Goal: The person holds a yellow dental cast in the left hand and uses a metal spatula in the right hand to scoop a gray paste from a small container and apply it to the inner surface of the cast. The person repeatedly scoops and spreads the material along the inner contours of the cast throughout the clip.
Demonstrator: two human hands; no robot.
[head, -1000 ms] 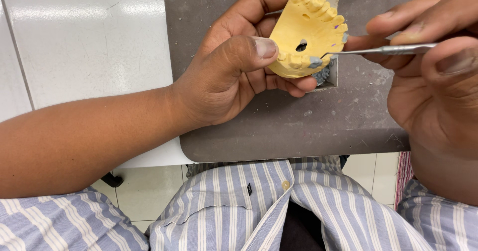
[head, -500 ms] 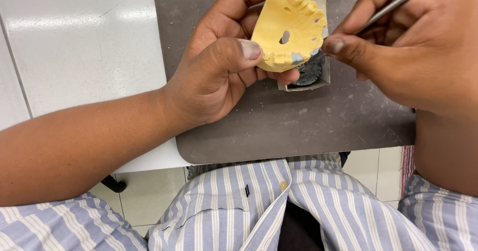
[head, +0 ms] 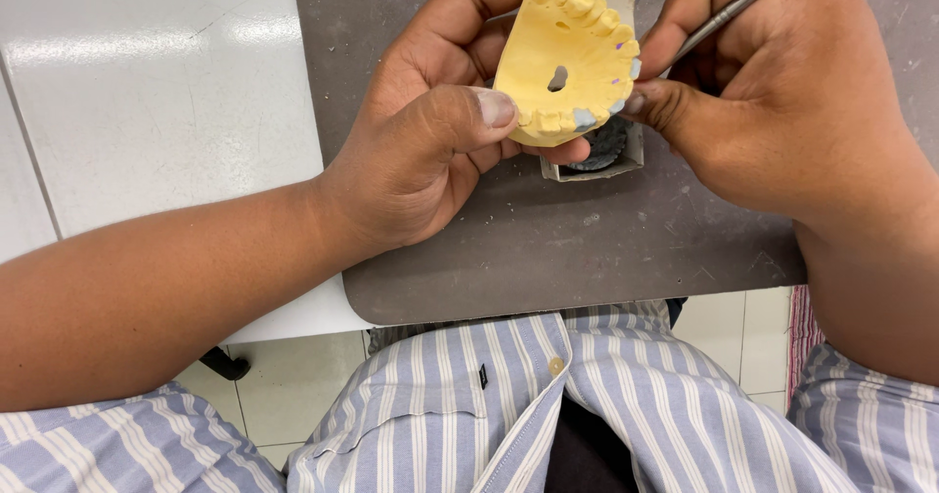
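The left hand (head: pixel 430 151) grips a yellow dental cast (head: pixel 567 58) above a grey mat (head: pixel 548 258) on the white worktop (head: pixel 147 92), thumb closed over its lower edge and fingers curled behind. The right hand (head: pixel 773 92) is closed on a thin metal tool (head: pixel 734 9), fingertip touching the cast's right side. A small tray (head: pixel 597 156) of dark material sits just beneath the cast.

Grey mat (head: pixel 509 248), white table (head: pixel 147 92), small tray (head: pixel 626 156)

Yellow dental cast (head: pixel 562 53), teeth uppermost, central hole, grey-filled spots, slim metal instrument (head: pixel 734 6) beside it
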